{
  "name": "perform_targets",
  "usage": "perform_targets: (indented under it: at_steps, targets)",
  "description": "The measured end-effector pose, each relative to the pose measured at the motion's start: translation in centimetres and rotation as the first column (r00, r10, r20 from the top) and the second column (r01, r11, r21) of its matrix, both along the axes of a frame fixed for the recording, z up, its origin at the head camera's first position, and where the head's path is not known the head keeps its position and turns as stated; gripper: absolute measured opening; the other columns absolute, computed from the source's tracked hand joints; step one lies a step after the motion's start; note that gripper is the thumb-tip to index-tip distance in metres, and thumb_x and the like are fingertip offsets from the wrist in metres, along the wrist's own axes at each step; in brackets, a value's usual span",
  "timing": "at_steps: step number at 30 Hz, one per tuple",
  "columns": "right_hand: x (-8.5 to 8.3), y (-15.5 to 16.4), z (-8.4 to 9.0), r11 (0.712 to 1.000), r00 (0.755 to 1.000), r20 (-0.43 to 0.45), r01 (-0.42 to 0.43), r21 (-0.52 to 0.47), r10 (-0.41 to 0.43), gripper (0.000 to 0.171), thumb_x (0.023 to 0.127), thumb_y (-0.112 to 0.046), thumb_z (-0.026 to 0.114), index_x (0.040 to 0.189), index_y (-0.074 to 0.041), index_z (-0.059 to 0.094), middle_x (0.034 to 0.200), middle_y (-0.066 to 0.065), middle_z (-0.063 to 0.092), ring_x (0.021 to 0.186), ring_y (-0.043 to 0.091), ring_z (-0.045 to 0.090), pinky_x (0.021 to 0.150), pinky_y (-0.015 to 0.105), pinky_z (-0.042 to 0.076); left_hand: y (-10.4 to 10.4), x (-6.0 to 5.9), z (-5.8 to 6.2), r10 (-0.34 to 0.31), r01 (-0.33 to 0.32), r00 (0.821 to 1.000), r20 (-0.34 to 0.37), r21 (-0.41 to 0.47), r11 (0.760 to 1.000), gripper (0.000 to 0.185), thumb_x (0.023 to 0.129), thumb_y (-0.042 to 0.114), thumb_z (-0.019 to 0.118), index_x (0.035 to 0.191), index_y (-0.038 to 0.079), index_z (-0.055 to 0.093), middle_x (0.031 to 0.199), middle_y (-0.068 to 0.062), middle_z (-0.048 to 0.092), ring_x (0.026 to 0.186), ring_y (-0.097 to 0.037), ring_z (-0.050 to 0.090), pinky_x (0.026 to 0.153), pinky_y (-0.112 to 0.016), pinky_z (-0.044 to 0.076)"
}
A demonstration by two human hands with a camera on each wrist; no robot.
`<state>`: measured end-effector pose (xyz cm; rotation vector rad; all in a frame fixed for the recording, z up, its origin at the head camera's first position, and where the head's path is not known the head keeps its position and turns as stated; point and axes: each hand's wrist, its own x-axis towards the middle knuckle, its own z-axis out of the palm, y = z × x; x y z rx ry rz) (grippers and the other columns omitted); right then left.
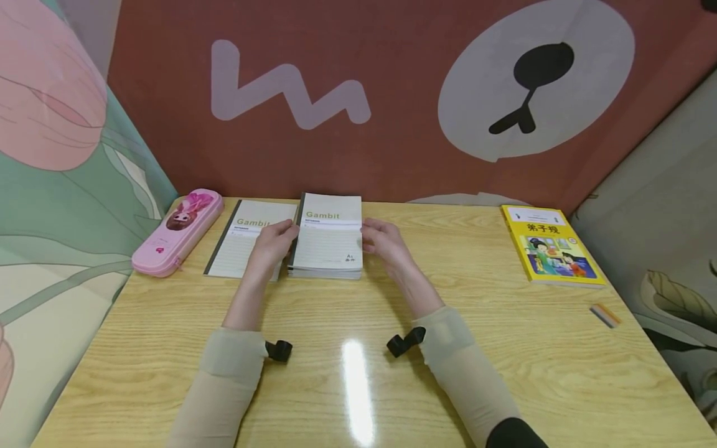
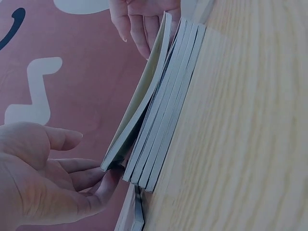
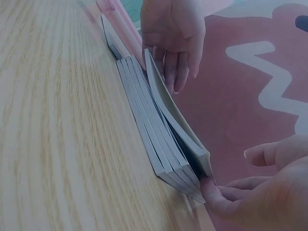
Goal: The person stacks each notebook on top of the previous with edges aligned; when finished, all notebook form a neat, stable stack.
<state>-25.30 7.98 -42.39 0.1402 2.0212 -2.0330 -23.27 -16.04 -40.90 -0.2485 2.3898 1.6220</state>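
Note:
In the head view a stack of white "Gambit" notebooks (image 1: 329, 239) with dark spines lies between both hands. Its top notebook (image 2: 137, 101) is bowed, and its side edges are raised off the ones below. My left hand (image 1: 272, 246) is at the spine side, fingers touching the raised edge from below, thumb apart from it. On the opposite side my right hand (image 1: 388, 244) has its fingers under the other edge, thumb also clear of the cover. Partly hidden by the left hand and forearm, another Gambit notebook (image 1: 229, 246) lies flat on the left.
A pink pencil case (image 1: 179, 233) lies at the far left of the wooden table (image 1: 448, 280). On the right are a yellow picture-covered book (image 1: 551, 246) and a small striped piece (image 1: 605, 316). A brown wall (image 1: 403, 155) stands along the back edge.

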Motion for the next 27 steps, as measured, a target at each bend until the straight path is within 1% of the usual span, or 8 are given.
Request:
perform_targets:
  at_steps: [5,8,12,15,19,27]
  targets:
    - [0.09,-0.04,0.14,1.000,1.000,0.005,-0.003,0.013,0.003,0.055,0.105,-0.013,0.052,0.155,0.007,0.037,0.158,0.021,0.046,0.140,0.033,0.052,0.117,0.045,0.048,0.00,-0.07,-0.16,-0.002,0.002,1.000,0.003,0.002,1.000,0.059,0.110,0.030,0.042,0.160,0.001,0.031,0.168,-0.018,0.032,0.155,-0.034,0.034,0.122,-0.048,0.041]
    - [0.12,-0.11,0.25,1.000,1.000,0.000,-0.015,0.014,0.015,0.056,0.105,-0.012,0.052,0.155,0.008,0.036,0.161,0.021,0.042,0.144,0.033,0.049,0.118,0.045,0.046,0.01,-0.12,-0.27,-0.001,0.001,1.000,0.004,-0.004,1.000,0.059,0.110,0.030,0.042,0.160,0.000,0.031,0.168,-0.018,0.032,0.155,-0.034,0.034,0.123,-0.047,0.041]
    - [0.16,-0.18,0.35,0.998,0.999,-0.008,-0.041,0.044,0.042,0.058,0.106,-0.013,0.052,0.156,0.008,0.033,0.164,0.021,0.037,0.149,0.033,0.044,0.121,0.044,0.044,-0.03,-0.16,-0.35,-0.003,0.003,1.000,0.002,-0.016,1.000,0.059,0.110,0.030,0.042,0.159,0.000,0.031,0.168,-0.018,0.032,0.154,-0.035,0.036,0.123,-0.047,0.040]
    - [0.13,-0.18,0.33,0.996,0.999,-0.005,-0.053,0.074,0.054,0.058,0.106,-0.014,0.051,0.157,0.006,0.032,0.165,0.020,0.036,0.149,0.032,0.043,0.121,0.043,0.044,-0.05,-0.13,-0.35,-0.006,0.006,1.000,0.004,-0.023,1.000,0.059,0.110,0.031,0.042,0.159,0.000,0.032,0.167,-0.018,0.032,0.153,-0.035,0.037,0.124,-0.048,0.039]
    - [0.11,-0.15,0.32,0.995,0.998,-0.002,-0.056,0.084,0.056,0.058,0.107,-0.015,0.051,0.158,0.005,0.032,0.166,0.019,0.035,0.149,0.031,0.043,0.121,0.042,0.044,-0.04,-0.03,-0.24,-0.016,0.016,1.000,0.009,-0.027,1.000,0.059,0.110,0.032,0.042,0.159,0.001,0.032,0.168,-0.016,0.031,0.153,-0.036,0.038,0.125,-0.048,0.037]
    - [0.18,-0.21,0.39,0.994,0.998,-0.004,-0.058,0.093,0.059,0.058,0.107,-0.015,0.051,0.157,0.006,0.032,0.166,0.019,0.035,0.150,0.031,0.043,0.122,0.042,0.043,0.00,0.15,0.04,-0.040,0.042,0.999,0.028,-0.062,0.997,0.059,0.110,0.034,0.041,0.159,0.002,0.031,0.168,-0.015,0.031,0.160,-0.033,0.022,0.132,-0.047,0.021]
